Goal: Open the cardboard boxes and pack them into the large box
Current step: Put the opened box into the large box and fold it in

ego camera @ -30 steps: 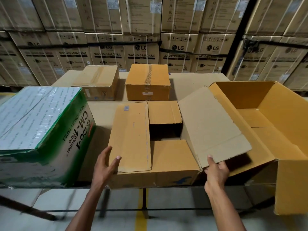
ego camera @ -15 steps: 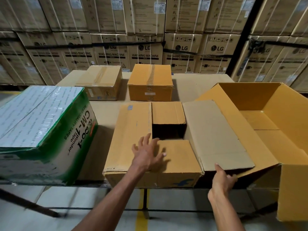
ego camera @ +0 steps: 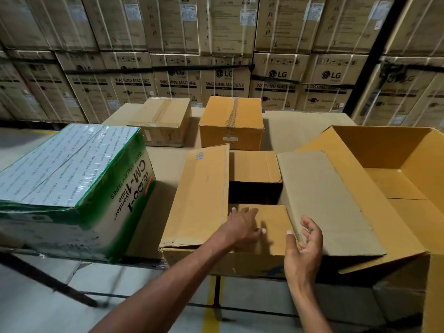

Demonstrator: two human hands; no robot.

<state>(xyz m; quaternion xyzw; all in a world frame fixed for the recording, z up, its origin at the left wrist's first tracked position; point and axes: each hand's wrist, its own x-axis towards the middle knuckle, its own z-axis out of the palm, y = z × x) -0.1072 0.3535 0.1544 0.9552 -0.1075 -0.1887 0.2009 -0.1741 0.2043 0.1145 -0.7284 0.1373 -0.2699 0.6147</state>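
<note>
Left hand [ego camera: 242, 224] flat and open on the near flap [ego camera: 269, 227] of the box [ego camera: 199, 200], gripping nothing; right hand [ego camera: 303, 246] open too, palm inward, fingers at the near corner of the right flap [ego camera: 329, 203], not closed on it. Sits at the table's near edge, all four flaps folded outward, dark hollow in the middle, contents not visible. Probably light and fairly stiff, though the corrugated flaps bend easily and the near left corner looks crushed and frayed; dry, unglossy surface, unlikely to slip. Best taken low on two opposite walls or under the base, not by the flaps, which would fold or tear. Small blue sticker near the far end of the left flap [ego camera: 201, 193], unreadable; blue mark on the near wall, partly hidden.

Large box [ego camera: 394, 152] at the table's right edge, open and apparently empty, its left flap lying under the right flap. Two sealed boxes toward the far edge: one with clear tape [ego camera: 163, 118], one with brown tape [ego camera: 231, 116] and a small blank-looking label. At the left edge a green wrapped carton [ego camera: 72, 186], reading "CM-1", "Wonder Tape", "BEST QUALITY TAPES". Behind the table, stacked cartons [ego camera: 228, 75] marked "LG" and "WASHING MACHINE"
</note>
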